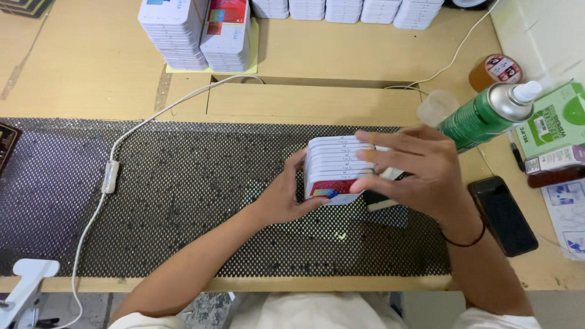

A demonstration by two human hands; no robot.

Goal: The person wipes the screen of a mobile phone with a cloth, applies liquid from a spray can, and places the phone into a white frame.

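Spray can [487,114] just beside gripped box stack [334,166].

Two hands [286,195] [420,173], one spray can [484,116], one phone [503,214].

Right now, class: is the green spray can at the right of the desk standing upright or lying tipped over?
Tipped over. The green spray can lies on its side on the desk, its white nozzle pointing toward the upper right.

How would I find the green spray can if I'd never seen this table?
Start at the black mesh mat covering the wooden table, then look past its right end. The green spray can lies tilted there, above the black phone. It alone is green metal with a white nozzle.
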